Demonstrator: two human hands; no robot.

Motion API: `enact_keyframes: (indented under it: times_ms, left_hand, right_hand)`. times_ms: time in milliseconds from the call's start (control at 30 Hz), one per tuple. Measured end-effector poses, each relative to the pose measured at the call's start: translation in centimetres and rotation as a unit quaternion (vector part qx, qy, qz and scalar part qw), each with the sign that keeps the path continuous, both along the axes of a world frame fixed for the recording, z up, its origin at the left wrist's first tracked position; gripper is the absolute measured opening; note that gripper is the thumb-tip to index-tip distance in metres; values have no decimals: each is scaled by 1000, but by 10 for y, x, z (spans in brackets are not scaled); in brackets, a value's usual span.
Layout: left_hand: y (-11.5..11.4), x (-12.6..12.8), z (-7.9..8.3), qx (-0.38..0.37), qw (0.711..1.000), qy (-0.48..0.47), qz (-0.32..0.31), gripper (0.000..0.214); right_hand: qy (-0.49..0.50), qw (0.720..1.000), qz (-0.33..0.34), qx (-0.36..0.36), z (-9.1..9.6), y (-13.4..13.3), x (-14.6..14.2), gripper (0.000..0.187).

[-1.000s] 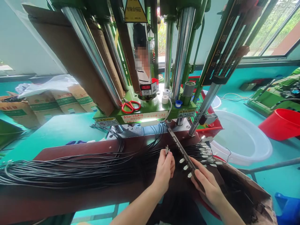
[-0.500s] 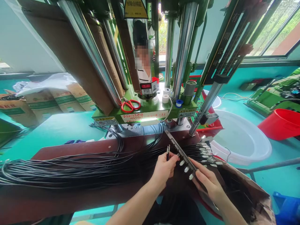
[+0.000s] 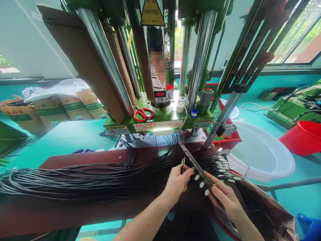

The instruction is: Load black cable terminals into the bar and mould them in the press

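Observation:
My left hand (image 3: 177, 183) is closed in a pinch on a black cable with a small metal plug end (image 3: 182, 164) sticking up, right beside a long dark fixture bar (image 3: 194, 163). My right hand (image 3: 224, 197) grips the near end of that bar, which carries several metal plugs along its edge. A thick bundle of black cables (image 3: 75, 179) lies across the dark red workbench (image 3: 100, 155), under both hands. More plug ends (image 3: 223, 165) fan out to the right of the bar.
A green press machine (image 3: 160, 122) with chrome columns stands just behind the bench, red scissors (image 3: 142, 114) and tape rolls on its base. A white basin (image 3: 263, 154) and a red bucket (image 3: 303, 137) sit right. Another person stands behind the machine. Cardboard boxes (image 3: 50, 110) lie left.
My left hand moved right, from a little apart to right against the bar, and turned the plug end it pinches. My right hand stayed on the bar. The view shifted slightly.

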State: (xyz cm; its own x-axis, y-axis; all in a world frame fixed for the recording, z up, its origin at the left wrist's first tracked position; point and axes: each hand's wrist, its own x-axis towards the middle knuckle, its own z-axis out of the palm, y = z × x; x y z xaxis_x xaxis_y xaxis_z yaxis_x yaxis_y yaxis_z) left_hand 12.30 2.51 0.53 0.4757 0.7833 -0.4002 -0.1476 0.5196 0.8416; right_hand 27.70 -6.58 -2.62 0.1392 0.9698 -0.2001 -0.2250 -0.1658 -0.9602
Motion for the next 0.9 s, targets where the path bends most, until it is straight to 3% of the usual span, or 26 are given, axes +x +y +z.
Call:
enact_keyframes:
  times_ms: [900]
  left_hand:
    - [5, -3, 4, 11, 1000, 8, 7, 29]
  right_hand:
    - [-68, 998, -1, -11, -4, 0, -2, 53]
